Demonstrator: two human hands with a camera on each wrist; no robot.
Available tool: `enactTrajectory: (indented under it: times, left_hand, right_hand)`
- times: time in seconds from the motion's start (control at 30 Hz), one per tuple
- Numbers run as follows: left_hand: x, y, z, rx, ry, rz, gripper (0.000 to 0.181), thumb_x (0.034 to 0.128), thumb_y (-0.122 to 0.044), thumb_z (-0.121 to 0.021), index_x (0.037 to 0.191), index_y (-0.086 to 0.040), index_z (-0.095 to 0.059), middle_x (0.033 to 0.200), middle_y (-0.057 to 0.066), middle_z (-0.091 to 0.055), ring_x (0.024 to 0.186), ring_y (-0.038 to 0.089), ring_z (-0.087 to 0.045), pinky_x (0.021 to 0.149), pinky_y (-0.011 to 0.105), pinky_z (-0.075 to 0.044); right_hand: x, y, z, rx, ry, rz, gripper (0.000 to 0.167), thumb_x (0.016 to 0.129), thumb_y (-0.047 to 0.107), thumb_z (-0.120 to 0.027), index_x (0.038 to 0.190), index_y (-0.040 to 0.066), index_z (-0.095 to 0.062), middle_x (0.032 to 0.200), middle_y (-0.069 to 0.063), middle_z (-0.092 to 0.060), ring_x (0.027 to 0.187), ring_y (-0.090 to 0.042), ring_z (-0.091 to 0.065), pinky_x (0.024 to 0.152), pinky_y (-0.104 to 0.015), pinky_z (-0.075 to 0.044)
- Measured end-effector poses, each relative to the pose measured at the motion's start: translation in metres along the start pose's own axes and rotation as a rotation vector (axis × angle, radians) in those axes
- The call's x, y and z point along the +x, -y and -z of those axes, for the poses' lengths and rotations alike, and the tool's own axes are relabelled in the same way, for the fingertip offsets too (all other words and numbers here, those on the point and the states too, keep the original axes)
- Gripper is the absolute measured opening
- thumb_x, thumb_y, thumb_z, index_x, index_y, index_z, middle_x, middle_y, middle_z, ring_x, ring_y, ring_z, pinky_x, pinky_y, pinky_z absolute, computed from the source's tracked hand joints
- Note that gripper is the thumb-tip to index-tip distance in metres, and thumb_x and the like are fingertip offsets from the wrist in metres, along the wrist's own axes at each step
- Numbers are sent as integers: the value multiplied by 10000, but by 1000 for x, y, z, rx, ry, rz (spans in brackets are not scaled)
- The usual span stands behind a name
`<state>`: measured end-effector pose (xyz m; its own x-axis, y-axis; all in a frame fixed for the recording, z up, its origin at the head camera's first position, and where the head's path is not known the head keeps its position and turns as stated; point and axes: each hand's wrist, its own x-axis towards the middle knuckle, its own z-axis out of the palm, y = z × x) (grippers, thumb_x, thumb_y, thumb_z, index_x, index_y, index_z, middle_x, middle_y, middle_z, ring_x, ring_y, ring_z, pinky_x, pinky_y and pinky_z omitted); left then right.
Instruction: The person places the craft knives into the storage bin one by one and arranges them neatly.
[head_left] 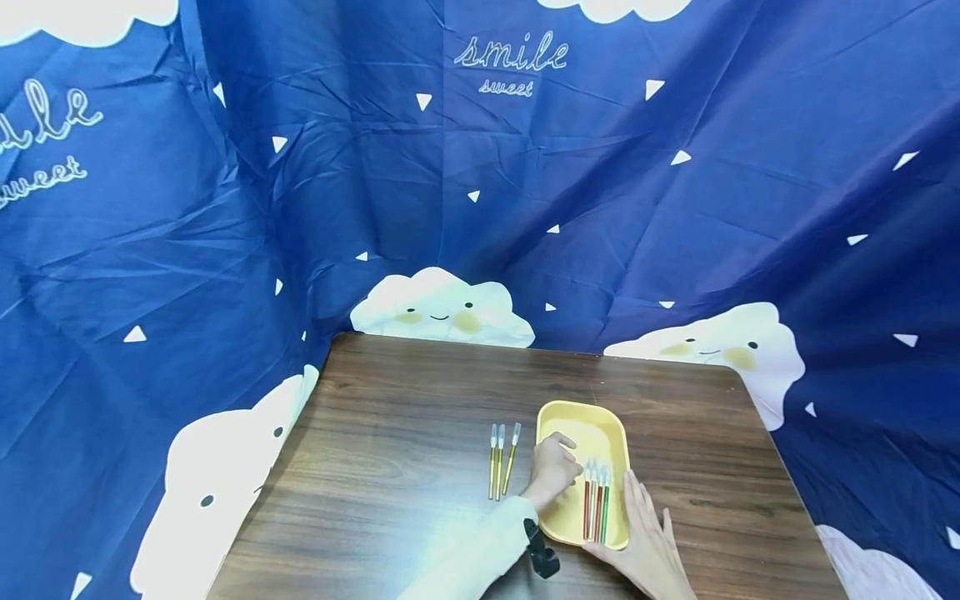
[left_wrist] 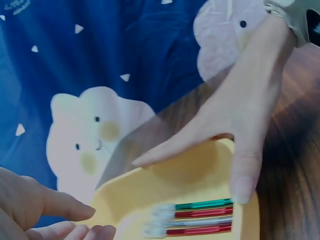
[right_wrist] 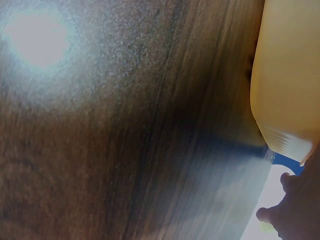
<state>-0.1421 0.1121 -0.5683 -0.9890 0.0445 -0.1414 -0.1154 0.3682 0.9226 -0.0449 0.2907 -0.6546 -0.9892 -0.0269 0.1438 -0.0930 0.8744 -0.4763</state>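
A yellow tray (head_left: 551,408) stands on the table. Inside, at its near right, several slim capped sticks (head_left: 597,508) that look like craft knives lie side by side, with red, silver and green metallic handles and clear caps. Three gold ones (head_left: 498,467) lie on the table left of the tray. My left hand (head_left: 553,468) is over the tray's left side, fingers loosely bent and nothing visible in them. At the near right corner my right hand (head_left: 647,537) touches the tray, thumb at the near rim (left_wrist: 242,187) and straight fingers along the right side.
The brown wooden table (head_left: 405,400) runs up to a blue cloth backdrop (head_left: 420,192) printed with white clouds. A black strap device (head_left: 542,552) sits on the left wrist over a white sleeve (head_left: 480,554). The table edge lies beyond the tray.
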Motion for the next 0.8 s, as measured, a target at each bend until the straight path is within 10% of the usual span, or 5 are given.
enactTrajectory:
  times: [0.4, 0.8]
  left_hand:
    - [9, 5, 41, -3, -28, -83, 287, 762, 134, -785, 1015, 24, -706, 730, 22, -670, 498, 91, -621, 490, 212, -524]
    - [17, 30, 72, 77, -105, -44, 284, 750, 71, -842, 1003, -2, -735, 725, 8, -700, 664, 80, -617, 706, 274, -548]
  right_hand:
    - [0, 1, 1, 12, 6, -7, 1368, 725, 650, -879, 1697, 83, -101, 1660, -290, -296, 1480, -532, -316, 1078, -830, -203]
    - [1, 2, 2, 36, 68, -50, 1383, 737, 678, -859, 1702, 107, -49, 1677, -302, -242, 1515, -529, -248, 1101, -828, -154]
